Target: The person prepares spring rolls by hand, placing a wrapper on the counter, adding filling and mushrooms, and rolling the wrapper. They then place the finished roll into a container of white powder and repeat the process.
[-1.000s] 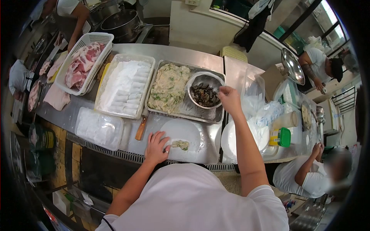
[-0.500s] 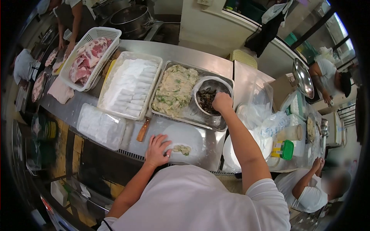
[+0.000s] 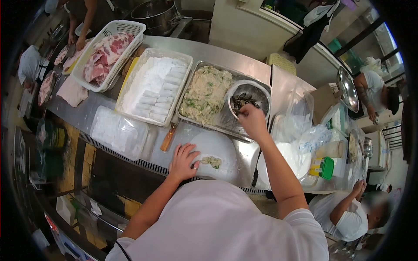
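My left hand lies with fingers spread on the edge of a round white wrapper, beside a small strip of pale green-flecked filling. Over the near rim of a metal bowl my right hand is closed, its fingertips pinching something dark I cannot make out. Dark pieces lie in the bowl. The bowl stands in a metal tray next to a mound of filling. A wooden-handled tool rests left of the wrapper.
White rolls lie in a powder-filled tray on the left. Beyond are a lidded plastic box and a basket of raw meat. Plastic bags and a green-lidded tub stand right. Co-workers are at both sides.
My right hand has pulled back from inside the bowl to its near rim, fingertips pinched. The whole view has shifted a little; my left hand still rests at the wrapper.
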The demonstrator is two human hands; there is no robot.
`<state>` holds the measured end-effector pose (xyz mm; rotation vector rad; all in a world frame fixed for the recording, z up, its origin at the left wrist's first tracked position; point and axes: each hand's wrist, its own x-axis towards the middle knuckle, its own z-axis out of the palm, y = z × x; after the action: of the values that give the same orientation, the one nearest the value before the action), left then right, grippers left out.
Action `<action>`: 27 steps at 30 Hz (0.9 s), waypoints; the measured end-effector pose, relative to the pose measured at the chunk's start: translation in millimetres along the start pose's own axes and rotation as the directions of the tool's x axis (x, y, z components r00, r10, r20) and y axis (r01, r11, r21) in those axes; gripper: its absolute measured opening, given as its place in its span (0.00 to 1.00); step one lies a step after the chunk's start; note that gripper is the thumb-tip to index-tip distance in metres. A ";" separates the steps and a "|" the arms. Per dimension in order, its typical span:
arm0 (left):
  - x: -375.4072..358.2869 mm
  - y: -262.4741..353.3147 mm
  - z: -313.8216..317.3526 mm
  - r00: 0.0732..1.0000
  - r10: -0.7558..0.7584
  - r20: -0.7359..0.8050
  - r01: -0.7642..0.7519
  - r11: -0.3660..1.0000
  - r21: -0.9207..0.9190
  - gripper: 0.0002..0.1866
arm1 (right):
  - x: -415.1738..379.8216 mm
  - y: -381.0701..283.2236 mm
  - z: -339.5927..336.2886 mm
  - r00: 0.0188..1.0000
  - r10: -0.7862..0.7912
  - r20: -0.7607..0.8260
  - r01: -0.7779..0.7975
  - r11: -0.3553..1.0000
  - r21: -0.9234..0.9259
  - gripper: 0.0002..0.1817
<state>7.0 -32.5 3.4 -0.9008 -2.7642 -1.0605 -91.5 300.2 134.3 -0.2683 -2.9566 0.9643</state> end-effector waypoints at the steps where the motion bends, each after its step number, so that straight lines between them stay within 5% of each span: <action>1: 0.6 -0.3 -0.3 1.000 0.001 0.003 -0.001 1.000 -0.002 0.21 | -19.6 -7.6 7.1 0.998 -0.040 0.048 0.036 0.995 0.091 0.10; 5: 0.2 -0.5 -1.2 1.000 0.005 0.005 -0.005 1.000 -0.008 0.21 | -95.5 -26.8 60.5 0.938 -0.106 0.330 0.064 0.989 0.135 0.10; 8: -0.4 -0.6 -1.6 1.000 0.019 -0.006 -0.019 1.000 -0.005 0.21 | -128.7 -12.7 103.5 0.907 -0.184 0.380 0.180 0.983 0.046 0.10; 14: -1.0 -0.3 -3.9 0.999 0.038 -0.011 -0.038 0.999 -0.004 0.22 | -146.7 -17.9 97.6 0.941 -0.108 0.320 0.143 0.986 -0.090 0.09; 17: -1.9 -1.8 -3.7 0.999 0.036 0.000 -0.036 0.999 -0.006 0.22 | -151.9 -6.1 113.7 0.933 -0.193 0.304 0.224 0.972 -0.073 0.09; 20: -1.9 -4.6 -4.1 0.998 0.051 0.022 -0.051 0.999 0.005 0.24 | -155.4 -12.6 106.7 0.955 -0.141 0.261 0.169 0.982 -0.089 0.10; 23: 0.1 -7.3 4.7 0.983 -0.126 -0.132 0.093 0.969 -0.229 0.26 | -159.3 -6.8 87.5 0.999 0.028 0.017 -0.027 0.997 -0.066 0.12; 24: 2.7 -5.8 6.5 0.976 -0.156 -0.150 0.130 0.976 -0.173 0.26 | -157.7 0.1 84.1 0.990 0.130 -0.063 -0.135 0.988 -0.078 0.17; 27: 14.6 -6.4 8.2 0.964 -0.226 -0.141 0.223 0.974 -0.037 0.25 | -152.2 17.6 78.8 0.902 0.428 0.048 -0.415 0.894 -0.168 0.23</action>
<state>-7.2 -23.8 -3.2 -0.4960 -2.7859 -1.1363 55.5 242.5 65.4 -0.9322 -3.1197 0.7850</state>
